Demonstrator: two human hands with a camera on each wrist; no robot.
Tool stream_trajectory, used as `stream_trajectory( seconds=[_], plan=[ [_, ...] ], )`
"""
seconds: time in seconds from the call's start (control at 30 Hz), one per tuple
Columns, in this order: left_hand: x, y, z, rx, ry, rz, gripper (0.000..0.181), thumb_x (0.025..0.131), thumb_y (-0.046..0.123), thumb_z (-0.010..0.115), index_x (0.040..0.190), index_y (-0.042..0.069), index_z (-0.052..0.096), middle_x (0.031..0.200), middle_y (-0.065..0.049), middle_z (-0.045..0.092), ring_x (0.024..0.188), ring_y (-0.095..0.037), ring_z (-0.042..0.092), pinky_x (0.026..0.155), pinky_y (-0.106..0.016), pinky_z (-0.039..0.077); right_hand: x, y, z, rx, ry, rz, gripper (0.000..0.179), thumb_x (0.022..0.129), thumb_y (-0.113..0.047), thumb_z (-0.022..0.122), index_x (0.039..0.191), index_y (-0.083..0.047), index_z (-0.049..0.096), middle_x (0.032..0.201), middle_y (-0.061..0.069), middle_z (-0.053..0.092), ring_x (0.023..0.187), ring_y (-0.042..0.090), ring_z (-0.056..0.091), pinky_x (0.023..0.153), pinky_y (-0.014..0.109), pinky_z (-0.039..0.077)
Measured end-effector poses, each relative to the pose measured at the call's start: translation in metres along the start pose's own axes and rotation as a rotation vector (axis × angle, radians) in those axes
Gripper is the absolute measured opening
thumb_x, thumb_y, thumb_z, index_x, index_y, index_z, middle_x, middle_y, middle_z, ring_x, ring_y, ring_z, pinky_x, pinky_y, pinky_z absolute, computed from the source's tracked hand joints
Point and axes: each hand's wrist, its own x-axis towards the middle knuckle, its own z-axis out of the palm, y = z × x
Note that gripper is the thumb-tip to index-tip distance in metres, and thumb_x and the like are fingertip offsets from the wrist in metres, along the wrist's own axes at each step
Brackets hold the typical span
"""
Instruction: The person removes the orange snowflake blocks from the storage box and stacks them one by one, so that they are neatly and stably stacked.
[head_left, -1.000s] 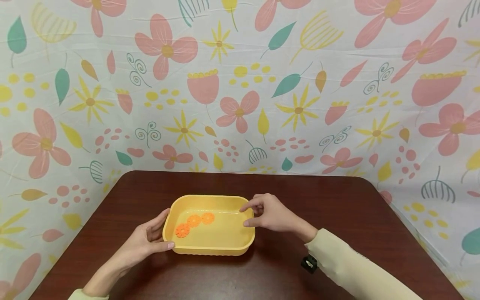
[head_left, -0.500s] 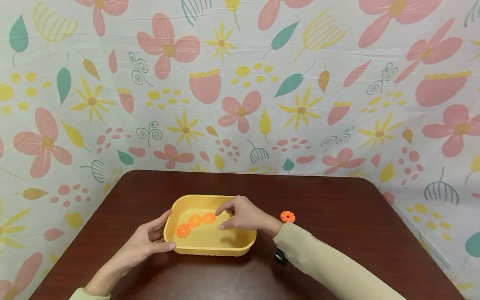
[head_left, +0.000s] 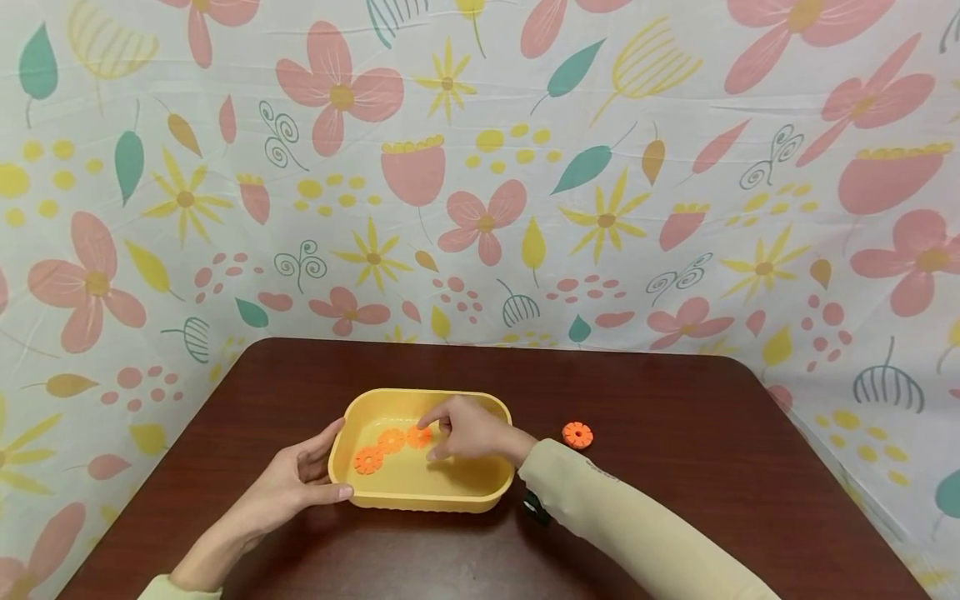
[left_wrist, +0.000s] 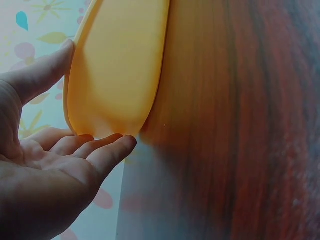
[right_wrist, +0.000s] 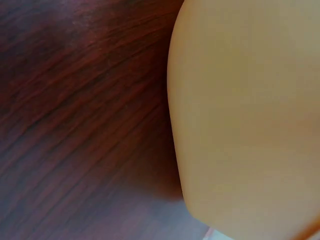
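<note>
A yellow plastic tub (head_left: 420,502) stands on the table, its outer wall also filling much of the right wrist view. My left hand (head_left: 281,483) holds its left end, thumb on the front rim and fingers against the side. In the left wrist view the fingers (left_wrist: 112,150) touch the tub's (left_wrist: 120,70) rounded end. Inside lie three orange notched plastic discs: a front-left disc (head_left: 368,460), a middle disc (head_left: 391,441) and a right disc (head_left: 417,439). My right hand (head_left: 472,429) reaches over the tub, index fingertip right at the right disc, thumb apart from it.
Another orange notched disc (head_left: 577,434) lies on the dark wooden table (head_left: 660,417), right of the tub. A small black device (head_left: 536,507) shows below my right wrist. A flower-patterned cloth (head_left: 480,125) hangs behind the table and along its sides.
My right hand has moved left from the tub's right rim to the right disc inside. The disc on the table has come into view beside the sleeve. My left hand keeps its place.
</note>
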Motion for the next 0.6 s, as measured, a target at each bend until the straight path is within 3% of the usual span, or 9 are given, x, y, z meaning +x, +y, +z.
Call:
stream_trajectory(
  seconds=[0.27,0.6],
  plan=[
    [0.0004,-0.0001,-0.0002,0.001,0.001,0.005,0.1,0.092,0.004,0.081,0.167,-0.002,0.014,0.17,-0.023,0.018,0.147,-0.049,0.036,0.099,-0.028,0.054,0.0079,0.0044,0.0048,-0.029,-0.02,0.058,0.055,0.081,-0.009,0.093,0.132,-0.003,0.073,0.053,-0.009,0.037,0.049,0.005,0.031,0.055,0.019,0.032],
    [-0.0005,0.0027,0.0004,-0.012,0.007,-0.011,0.1,0.092,0.003,0.08,0.167,-0.001,0.014,0.171,-0.022,0.017,0.147,-0.048,0.036,0.099,-0.028,0.053,0.0109,0.0031,0.0093,-0.072,-0.023,0.074,0.055,0.085,-0.009,0.09,0.136,-0.002,0.07,0.055,-0.007,0.04,0.051,0.007,0.038,0.056,0.02,0.034]
  ],
)
